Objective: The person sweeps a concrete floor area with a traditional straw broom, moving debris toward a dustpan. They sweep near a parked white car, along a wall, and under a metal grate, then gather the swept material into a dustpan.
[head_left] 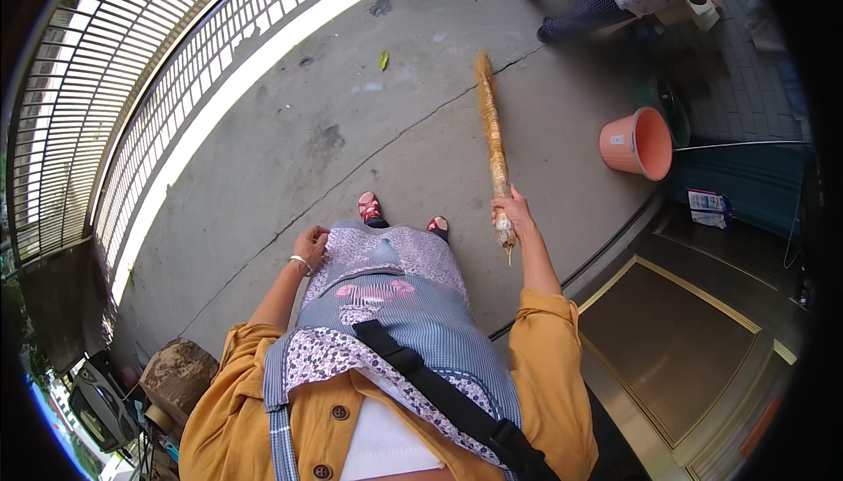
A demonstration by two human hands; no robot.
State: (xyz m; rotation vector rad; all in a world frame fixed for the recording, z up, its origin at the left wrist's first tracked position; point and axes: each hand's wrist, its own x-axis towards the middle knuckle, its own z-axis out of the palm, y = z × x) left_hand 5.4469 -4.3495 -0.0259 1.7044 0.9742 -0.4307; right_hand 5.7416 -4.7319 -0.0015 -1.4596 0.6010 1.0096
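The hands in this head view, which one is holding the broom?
The right hand, closed around the broom. The left hand, the one with a white bracelet at its wrist, is by the apron without a broom.

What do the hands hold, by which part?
The right hand holds a broom by its handle, near the end; whether the left hand grips the apron is unclear.
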